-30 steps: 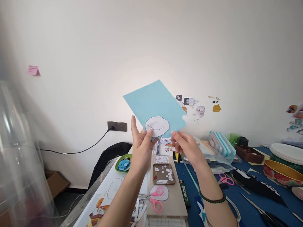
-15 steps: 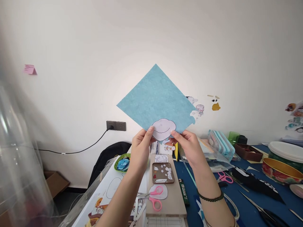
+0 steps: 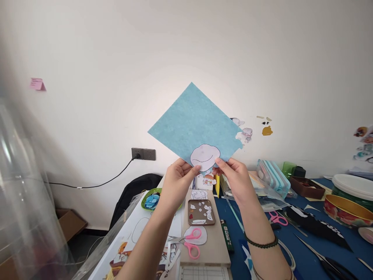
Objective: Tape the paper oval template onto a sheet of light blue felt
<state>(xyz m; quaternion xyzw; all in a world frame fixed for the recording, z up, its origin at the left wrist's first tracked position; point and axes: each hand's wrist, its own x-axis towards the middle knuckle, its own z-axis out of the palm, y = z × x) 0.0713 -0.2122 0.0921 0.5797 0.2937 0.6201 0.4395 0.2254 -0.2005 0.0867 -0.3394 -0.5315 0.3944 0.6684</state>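
Observation:
I hold a light blue felt sheet (image 3: pixel 194 124) up in front of the wall, turned like a diamond. A white paper cut-out with a drawn outline (image 3: pixel 204 156) lies against its lower corner. My left hand (image 3: pixel 178 182) pinches the sheet and the cut-out from the left, thumb on the paper. At the lower right edge my right hand (image 3: pixel 235 181) pinches the same corner. A dark bead bracelet is on my right wrist. One edge of the sheet at the right has a wavy cut.
Below my hands lie pink scissors (image 3: pixel 190 243), a brown tray of paper bits (image 3: pixel 201 212) and a green dish with blue pieces (image 3: pixel 151 200). More pink scissors (image 3: pixel 278 218), bowls (image 3: pixel 345 210) and a clear pouch (image 3: pixel 272 181) sit on the blue table at right.
The blue sheet has turned from a slanted rectangle into a diamond held higher. My right hand has closed on its lower corner, and the white cut-out has shifted slightly right.

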